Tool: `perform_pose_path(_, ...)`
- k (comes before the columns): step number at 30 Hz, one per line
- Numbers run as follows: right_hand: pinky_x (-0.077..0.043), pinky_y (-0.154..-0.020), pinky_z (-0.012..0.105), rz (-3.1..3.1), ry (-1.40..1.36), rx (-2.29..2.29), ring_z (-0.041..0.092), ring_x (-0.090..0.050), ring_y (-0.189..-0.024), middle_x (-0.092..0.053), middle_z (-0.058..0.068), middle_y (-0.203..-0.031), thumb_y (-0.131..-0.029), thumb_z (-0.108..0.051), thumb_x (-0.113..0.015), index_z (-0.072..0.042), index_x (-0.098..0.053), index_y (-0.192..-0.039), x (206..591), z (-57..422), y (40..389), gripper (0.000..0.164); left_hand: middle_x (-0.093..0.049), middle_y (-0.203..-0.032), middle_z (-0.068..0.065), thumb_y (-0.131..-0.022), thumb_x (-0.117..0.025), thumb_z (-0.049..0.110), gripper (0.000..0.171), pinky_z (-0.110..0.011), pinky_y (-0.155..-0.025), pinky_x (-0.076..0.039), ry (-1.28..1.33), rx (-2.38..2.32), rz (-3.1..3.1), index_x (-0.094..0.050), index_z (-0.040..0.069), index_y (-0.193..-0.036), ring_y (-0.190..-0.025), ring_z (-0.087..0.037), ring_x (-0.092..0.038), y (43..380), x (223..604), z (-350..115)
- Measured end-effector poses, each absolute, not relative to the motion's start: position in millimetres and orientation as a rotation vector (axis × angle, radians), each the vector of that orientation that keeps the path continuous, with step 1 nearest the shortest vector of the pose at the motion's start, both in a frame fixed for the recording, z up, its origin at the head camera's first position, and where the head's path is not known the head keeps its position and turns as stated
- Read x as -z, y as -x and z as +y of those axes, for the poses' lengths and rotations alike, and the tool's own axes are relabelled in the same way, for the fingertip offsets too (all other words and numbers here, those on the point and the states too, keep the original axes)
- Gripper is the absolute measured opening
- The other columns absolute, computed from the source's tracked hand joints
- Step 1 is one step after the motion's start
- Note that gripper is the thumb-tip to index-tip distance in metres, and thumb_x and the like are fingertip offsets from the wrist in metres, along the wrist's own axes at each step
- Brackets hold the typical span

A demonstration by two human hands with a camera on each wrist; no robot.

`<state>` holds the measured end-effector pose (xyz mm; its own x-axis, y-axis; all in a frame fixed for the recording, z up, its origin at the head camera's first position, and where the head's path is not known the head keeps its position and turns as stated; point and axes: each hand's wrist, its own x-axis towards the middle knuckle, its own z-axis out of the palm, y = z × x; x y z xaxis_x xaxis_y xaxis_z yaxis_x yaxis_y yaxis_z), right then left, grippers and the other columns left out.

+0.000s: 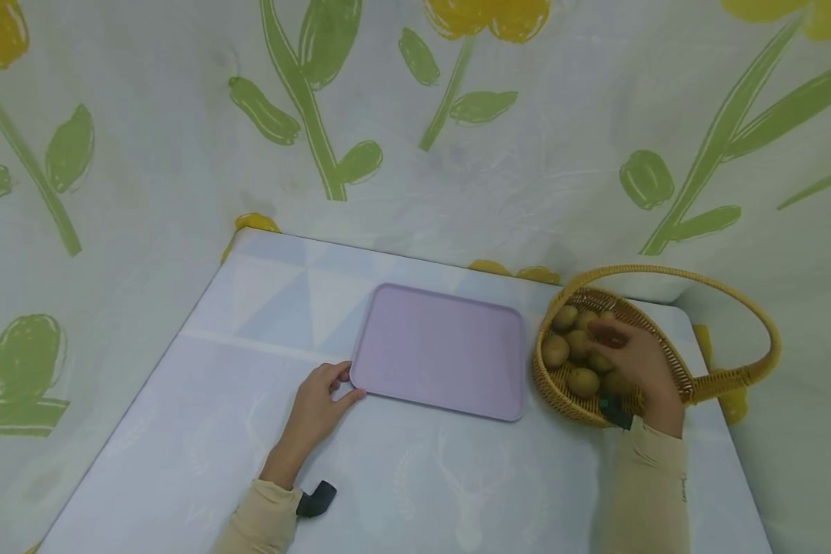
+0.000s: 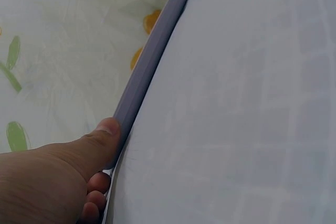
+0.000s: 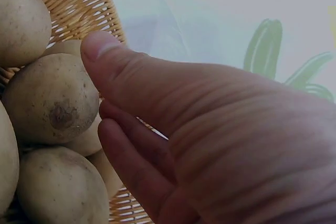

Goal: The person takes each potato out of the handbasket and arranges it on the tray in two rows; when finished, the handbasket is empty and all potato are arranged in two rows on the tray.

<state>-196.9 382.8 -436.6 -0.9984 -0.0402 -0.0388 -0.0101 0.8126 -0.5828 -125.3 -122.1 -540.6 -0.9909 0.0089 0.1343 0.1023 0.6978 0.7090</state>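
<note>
A flat lilac tray lies on the table. My left hand grips its near left corner, with the thumb against the rim and the other fingers bent round the side. A wicker basket stands at the tray's right and holds several potatoes. My right hand is over the basket, its thumb and fingers parted. In the right wrist view, the right thumb and fingertips sit at the edge of a potato with a dark spot; nothing is held between them.
The basket's tall arched handle leans out to the right beyond the table's edge. Behind the table hangs a cloth printed with yellow flowers and green leaves. The table cover has pale blue and white patterns.
</note>
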Motion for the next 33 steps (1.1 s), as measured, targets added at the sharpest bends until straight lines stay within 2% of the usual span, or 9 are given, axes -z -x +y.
perform_pose_path(4, -0.043, -0.081, 0.007, 2.927, 0.04, 0.977, -0.004, -0.061, -0.101, -0.068, 0.02, -0.13, -0.092, -0.038, -0.076, -0.006, -0.067, -0.132, 440.1, 385.1, 198.4, 0.051, -0.066, -0.098, -0.005, -0.081, -0.087, 0.02, 0.054, -0.035, -0.079, -0.05, 0.088, 1.181, -2.791, -0.067, 0.001, -0.127, -0.088, -0.017, -0.057, 125.2, 538.8, -121.9)
perform_pose_path(6, -0.043, -0.081, 0.006, 2.923, 0.036, 0.981, -0.013, -0.055, -0.097, -0.068, 0.019, -0.13, -0.092, -0.038, -0.077, -0.006, -0.067, -0.132, 441.3, 386.4, 198.6, 0.052, -0.066, -0.098, -0.005, -0.081, -0.087, 0.02, 0.054, -0.035, -0.079, -0.05, 0.09, 1.189, -2.789, -0.067, 0.0, -0.127, -0.088, -0.017, -0.056, 125.0, 538.3, -121.6)
perform_pose_path(8, -0.043, -0.081, 0.007, 2.92, 0.042, 0.968, -0.006, -0.06, -0.101, -0.068, 0.019, -0.131, -0.092, -0.038, -0.076, -0.006, -0.066, -0.132, 442.6, 387.3, 199.2, 0.052, -0.066, -0.098, -0.005, -0.081, -0.087, 0.02, 0.053, -0.035, -0.079, -0.05, 0.094, 1.194, -2.784, -0.067, 0.001, -0.127, -0.088, -0.017, -0.056, 124.8, 537.9, -121.4)
perform_pose_path(10, -0.044, -0.083, 0.011, 2.917, 0.045, 0.94, 0.012, -0.065, -0.107, -0.067, 0.019, -0.132, -0.092, -0.039, -0.076, -0.006, -0.066, -0.134, 443.8, 387.9, 200.0, 0.054, -0.066, -0.098, -0.005, -0.081, -0.087, 0.02, 0.053, -0.035, -0.079, -0.05, 0.092, 1.198, -2.782, -0.068, 0.001, -0.127, -0.088, -0.018, -0.056, 124.8, 537.9, -121.3)
perform_pose_path(12, -0.047, -0.088, 0.02, 2.907, 0.048, 0.919, 0.029, -0.065, -0.115, -0.066, 0.021, -0.134, -0.092, -0.041, -0.076, -0.006, -0.064, -0.135, 445.0, 388.3, 201.0, 0.057, -0.065, -0.098, -0.005, -0.081, -0.087, 0.02, 0.053, -0.035, -0.078, -0.049, 0.092, 1.194, -2.778, -0.068, 0.001, -0.126, -0.088, -0.018, -0.056, 124.6, 537.7, -121.4)
perform_pose_path(14, -0.047, -0.093, 0.031, 2.894, 0.039, 0.896, 0.039, -0.061, -0.12, -0.064, 0.022, -0.135, -0.092, -0.044, -0.075, -0.006, -0.062, -0.137, 446.3, 388.7, 202.0, 0.06, -0.065, -0.098, -0.005, -0.081, -0.087, 0.021, 0.053, -0.035, -0.078, -0.049, 0.091, 1.193, -2.779, -0.068, 0.001, -0.126, -0.088, -0.018, -0.056, 124.6, 538.0, -121.5)
perform_pose_path(17, -0.046, -0.098, 0.047, 2.874, 0.024, 0.886, 0.042, -0.059, -0.123, -0.063, 0.023, -0.136, -0.092, -0.047, -0.074, -0.005, -0.06, -0.139, 449.1, 389.2, 203.4, 0.065, -0.065, -0.097, -0.005, -0.081, -0.087, 0.021, 0.053, -0.034, -0.078, -0.049, 0.088, 1.192, -2.779, -0.068, 0.001, -0.126, -0.087, -0.017, -0.055, 124.3, 538.5, -121.7)
perform_pose_path(20, -0.044, -0.101, 0.053, 2.871, 0.023, 0.866, 0.041, -0.057, -0.125, -0.063, 0.024, -0.137, -0.091, -0.049, -0.074, -0.006, -0.06, -0.139, 451.2, 389.0, 204.8, 0.067, -0.065, -0.097, -0.005, -0.081, -0.086, 0.02, 0.052, -0.034, -0.078, -0.049, 0.085, 1.189, -2.779, -0.068, 0.001, -0.126, -0.087, -0.017, -0.055, 124.5, 539.3, -121.8)
perform_pose_path(33, -0.045, -0.103, 0.054, 2.834, 0.001, 0.892, 0.041, -0.057, -0.127, -0.062, 0.023, -0.138, -0.091, -0.052, -0.073, -0.009, -0.058, -0.142, 449.9, 387.0, 203.9, 0.069, -0.066, -0.096, -0.004, -0.081, -0.087, 0.019, 0.052, -0.034, -0.077, -0.049, 0.105, 1.194, -2.76, -0.068, 0.0, -0.125, -0.086, -0.016, -0.055, 123.5, 538.6, -122.3)
